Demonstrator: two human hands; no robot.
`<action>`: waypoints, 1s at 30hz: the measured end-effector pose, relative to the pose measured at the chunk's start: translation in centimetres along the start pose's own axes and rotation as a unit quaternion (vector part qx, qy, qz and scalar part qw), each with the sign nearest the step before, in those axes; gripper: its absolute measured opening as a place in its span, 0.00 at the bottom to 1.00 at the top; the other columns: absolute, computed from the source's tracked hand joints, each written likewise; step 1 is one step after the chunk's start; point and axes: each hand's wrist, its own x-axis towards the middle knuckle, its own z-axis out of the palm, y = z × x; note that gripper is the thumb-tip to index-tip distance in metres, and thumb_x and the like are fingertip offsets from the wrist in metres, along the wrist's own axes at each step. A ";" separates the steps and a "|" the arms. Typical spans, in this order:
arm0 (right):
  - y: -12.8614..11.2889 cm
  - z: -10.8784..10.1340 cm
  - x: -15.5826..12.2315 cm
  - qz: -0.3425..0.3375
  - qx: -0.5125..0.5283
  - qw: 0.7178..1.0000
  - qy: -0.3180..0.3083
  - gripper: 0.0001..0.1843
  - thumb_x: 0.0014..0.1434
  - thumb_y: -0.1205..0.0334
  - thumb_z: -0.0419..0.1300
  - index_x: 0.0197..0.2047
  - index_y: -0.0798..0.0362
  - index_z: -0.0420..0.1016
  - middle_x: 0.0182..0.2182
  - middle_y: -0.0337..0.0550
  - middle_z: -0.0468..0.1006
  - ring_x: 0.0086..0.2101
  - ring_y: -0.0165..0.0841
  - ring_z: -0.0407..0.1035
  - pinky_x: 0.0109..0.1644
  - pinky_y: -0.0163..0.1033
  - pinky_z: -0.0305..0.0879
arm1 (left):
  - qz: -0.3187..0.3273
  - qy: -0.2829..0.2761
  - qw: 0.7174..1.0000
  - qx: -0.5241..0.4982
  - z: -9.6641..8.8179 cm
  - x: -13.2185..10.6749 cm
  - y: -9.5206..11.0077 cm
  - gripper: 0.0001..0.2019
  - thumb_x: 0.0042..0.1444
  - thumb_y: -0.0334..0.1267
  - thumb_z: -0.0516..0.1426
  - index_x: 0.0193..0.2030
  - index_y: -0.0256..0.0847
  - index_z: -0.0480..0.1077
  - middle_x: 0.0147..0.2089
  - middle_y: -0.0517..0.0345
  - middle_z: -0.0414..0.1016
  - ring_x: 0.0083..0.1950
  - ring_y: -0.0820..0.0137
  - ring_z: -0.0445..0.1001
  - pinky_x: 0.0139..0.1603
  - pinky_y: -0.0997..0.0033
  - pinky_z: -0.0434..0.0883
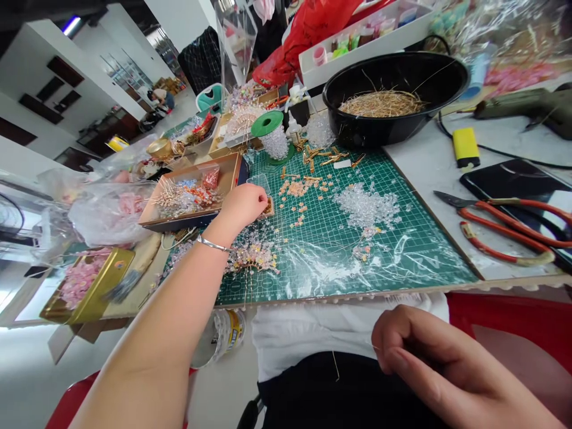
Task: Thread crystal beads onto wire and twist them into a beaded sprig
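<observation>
Head view: past the near edge of one mat (322, 250), one right hand (420, 351) pinches narrowly, one left hand (245, 205), its grip impossible to tell, reaches one box (268, 215) toward the left edge, probably light, and one fine strand (336, 366), seemingly in that pinch, should bend easily, best held near its end.

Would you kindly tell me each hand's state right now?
Left hand: curled; whether it holds anything cannot be told.
Right hand: closed, apparently pinching fine wire.

Silver bangle (214, 245); clothing (330, 402) (black, white)
</observation>
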 end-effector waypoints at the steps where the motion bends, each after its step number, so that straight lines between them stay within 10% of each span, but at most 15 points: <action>1: -0.1 -0.2 0.1 -0.002 0.000 1.000 -0.010 0.19 0.67 0.45 0.53 0.29 0.47 0.66 0.24 0.37 0.69 0.25 0.33 0.62 0.26 0.35 0.61 | -0.003 0.003 1.000 -0.005 0.0 0.0 0.0 0.09 0.54 0.34 0.56 0.30 0.42 0.80 0.38 0.52 0.81 0.37 0.62 0.74 0.38 0.66 0.67; 8: -0.5 -1.4 0.2 0.014 -0.026 0.997 -0.075 0.20 0.68 0.44 0.52 0.29 0.47 0.66 0.22 0.36 0.67 0.24 0.30 0.62 0.25 0.31 0.64 | -0.025 0.068 0.993 -0.094 -1.9 -1.3 0.4 0.09 0.56 0.35 0.57 0.31 0.40 0.79 0.39 0.50 0.81 0.41 0.61 0.74 0.42 0.65 0.68; 12: -0.5 -1.7 -0.6 -0.031 -0.044 0.998 -0.039 0.20 0.68 0.46 0.53 0.28 0.47 0.67 0.21 0.35 0.67 0.21 0.29 0.62 0.23 0.30 0.63 | -0.013 0.119 0.967 -0.224 -3.1 -6.9 4.0 0.12 0.63 0.42 0.55 0.45 0.40 0.77 0.42 0.53 0.80 0.41 0.66 0.75 0.41 0.68 0.71; 16: -0.8 -1.5 -1.2 -0.073 -0.036 0.997 -0.006 0.18 0.68 0.50 0.55 0.28 0.47 0.65 0.21 0.34 0.67 0.21 0.29 0.62 0.22 0.29 0.64 | 0.011 0.023 0.783 -0.621 -1.9 -14.8 10.0 0.04 0.56 0.39 0.65 0.35 0.43 0.79 0.35 0.57 0.76 0.36 0.70 0.71 0.37 0.70 0.69; 21: -1.7 -0.5 -1.0 -0.105 -0.031 0.994 0.013 0.17 0.67 0.54 0.57 0.27 0.47 0.64 0.19 0.33 0.66 0.19 0.28 0.61 0.20 0.29 0.62 | -0.056 -0.110 0.580 -0.805 0.3 -19.7 14.4 0.03 0.51 0.34 0.70 0.33 0.43 0.82 0.33 0.59 0.73 0.34 0.76 0.67 0.35 0.76 0.63; 25: -2.4 0.1 -1.3 -0.126 -0.055 0.990 0.036 0.17 0.64 0.58 0.58 0.24 0.48 0.63 0.16 0.31 0.63 0.16 0.27 0.58 0.17 0.29 0.58 | -0.075 -0.140 0.522 -0.838 0.3 -20.3 14.9 0.04 0.47 0.33 0.71 0.31 0.43 0.82 0.32 0.59 0.72 0.34 0.76 0.68 0.35 0.77 0.64; 30: -2.7 0.3 -1.7 -0.122 -0.058 0.990 0.039 0.16 0.63 0.60 0.58 0.23 0.47 0.63 0.16 0.31 0.63 0.16 0.26 0.58 0.16 0.28 0.58 | -0.103 -0.160 0.518 -0.834 0.0 -20.7 15.1 0.07 0.44 0.36 0.73 0.29 0.42 0.81 0.31 0.59 0.72 0.33 0.74 0.69 0.35 0.75 0.65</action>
